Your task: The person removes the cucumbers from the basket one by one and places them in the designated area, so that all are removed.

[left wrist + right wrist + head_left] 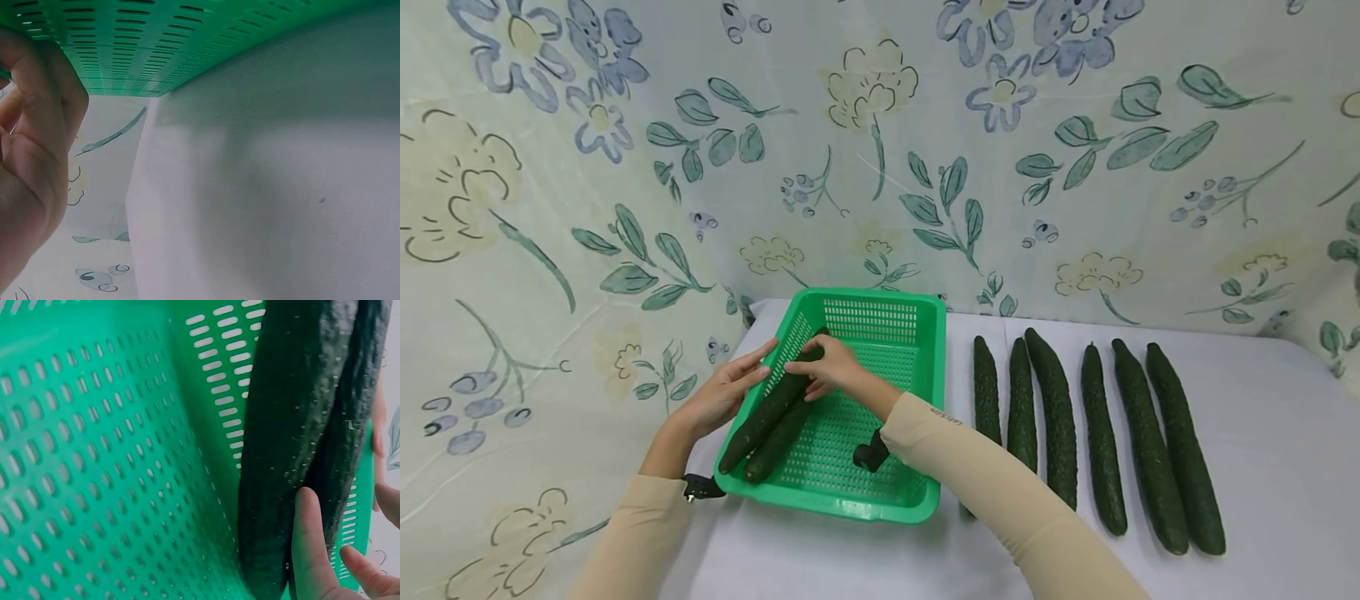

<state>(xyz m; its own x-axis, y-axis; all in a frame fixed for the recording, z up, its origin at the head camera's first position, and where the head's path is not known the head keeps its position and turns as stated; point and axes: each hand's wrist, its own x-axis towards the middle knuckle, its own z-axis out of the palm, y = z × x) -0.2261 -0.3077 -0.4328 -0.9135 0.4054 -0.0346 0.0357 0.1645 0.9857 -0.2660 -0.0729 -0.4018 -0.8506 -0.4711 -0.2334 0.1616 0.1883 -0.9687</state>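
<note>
A green plastic basket (pixel 928 367) with slotted walls holds two dark green cucumbers along its left side. My right hand (pixel 831 367) reaches in and grips the upper part of the left cucumber (pixel 760 423). In the right wrist view, one finger (pixel 309 534) lies in the groove between that cucumber and the nearer cucumber (pixel 284 450). My left hand (pixel 722 396) holds the basket's left rim from outside. The left wrist view shows its bent fingers (pixel 59 94) against the slotted wall, the tips hidden.
Several cucumbers (pixel 1101 442) lie roughly side by side on the white-covered table (pixel 1277 450), right of the basket; my right sleeve (pixel 992 492) covers part of some. A flower-patterned cloth (pixel 880 192) hangs behind and at the left.
</note>
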